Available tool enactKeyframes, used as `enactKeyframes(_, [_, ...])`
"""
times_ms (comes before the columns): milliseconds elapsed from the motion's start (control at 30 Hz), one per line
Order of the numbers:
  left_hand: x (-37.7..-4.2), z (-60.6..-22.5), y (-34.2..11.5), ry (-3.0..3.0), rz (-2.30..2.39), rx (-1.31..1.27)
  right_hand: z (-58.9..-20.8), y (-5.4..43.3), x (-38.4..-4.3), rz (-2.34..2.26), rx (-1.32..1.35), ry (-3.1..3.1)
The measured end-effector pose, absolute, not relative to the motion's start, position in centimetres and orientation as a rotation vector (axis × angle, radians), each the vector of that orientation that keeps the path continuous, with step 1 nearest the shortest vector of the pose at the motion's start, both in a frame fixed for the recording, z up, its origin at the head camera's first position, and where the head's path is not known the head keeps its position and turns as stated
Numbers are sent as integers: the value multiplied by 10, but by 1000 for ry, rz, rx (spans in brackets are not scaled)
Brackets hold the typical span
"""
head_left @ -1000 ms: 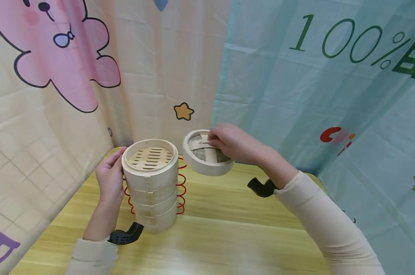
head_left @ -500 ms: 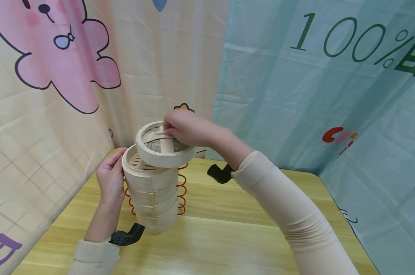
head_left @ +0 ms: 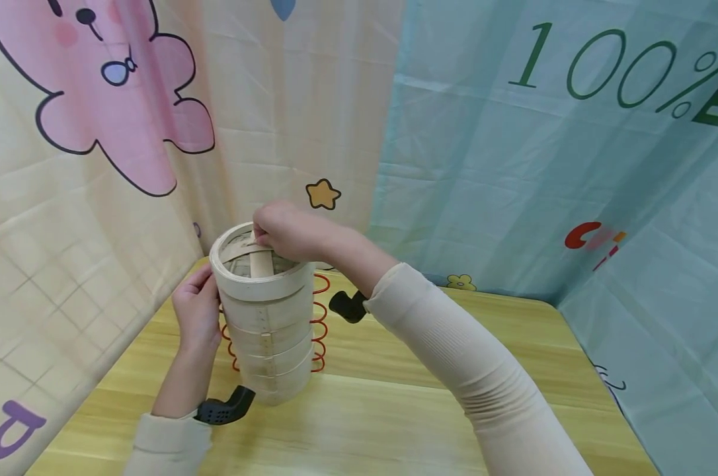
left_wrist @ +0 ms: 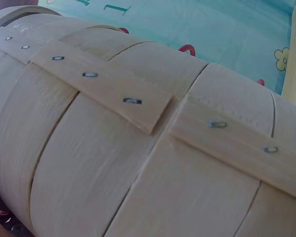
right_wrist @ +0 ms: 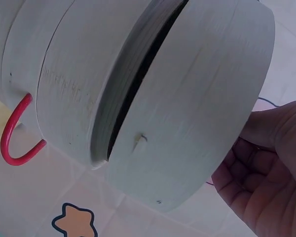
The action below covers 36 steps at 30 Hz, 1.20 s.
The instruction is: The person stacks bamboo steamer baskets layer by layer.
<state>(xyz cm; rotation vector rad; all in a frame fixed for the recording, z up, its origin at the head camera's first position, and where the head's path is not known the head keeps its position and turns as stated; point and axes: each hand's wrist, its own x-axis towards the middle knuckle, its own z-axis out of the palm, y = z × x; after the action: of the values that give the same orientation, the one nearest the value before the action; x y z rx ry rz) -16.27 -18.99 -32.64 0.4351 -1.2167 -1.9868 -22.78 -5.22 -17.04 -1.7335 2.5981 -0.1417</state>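
Observation:
A tall stack of bamboo steamer tiers [head_left: 268, 330] stands upright on the table, with red wire loops down both sides. My left hand [head_left: 198, 311] holds the stack at the left of its upper tier; part of the fingers is hidden against the wall. In the left wrist view, the pale tier walls [left_wrist: 113, 123] with stapled strips fill the frame. My right hand [head_left: 293, 231] pinches the cross strap of the round bamboo lid [head_left: 264, 288], over the top tier. A dark gap shows between lid [right_wrist: 197, 98] and tier in the right wrist view, so the lid is not flush there.
The wood-grain table [head_left: 406, 370] extends to the right of the stack. Printed curtains [head_left: 478, 165] hang behind and at both sides, close to the stack at the left. A black wrist camera mount sits on each forearm.
My right hand has carried the lid leftward from beside the stack onto the top tier, covering its slatted inside. The left hand has stayed at the stack's side.

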Motion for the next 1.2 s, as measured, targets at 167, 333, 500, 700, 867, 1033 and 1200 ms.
enactKeyframes(167, [-162,-327,-189,-1232,-1990,436,-174,-52,-230,-141,-1747,2606])
enactKeyframes(333, [-162,-326,-187,-1243,-1992,437,-177,-51,-230,-126,-1737,2625])
enactKeyframes(500, [-162,-325,-185,-1235,-1995,442,-180,-52,-229,-96,-1750,2649])
enactKeyframes(700, [-161,-325,-185,-1234,-1993,453,-183,-53,-228,-127,-1749,2672])
enactKeyframes(867, [-161,-325,-186,-1241,-2000,463,-185,-55,-228,-147,-1740,2695])
enactKeyframes(1033, [-162,-324,-187,-1237,-2028,476,-187,-54,-229,-196,-1728,2701])
enactKeyframes(1200, [-163,-325,-190,-1203,-2100,473,-190,-47,-230,-304,-1736,2655])
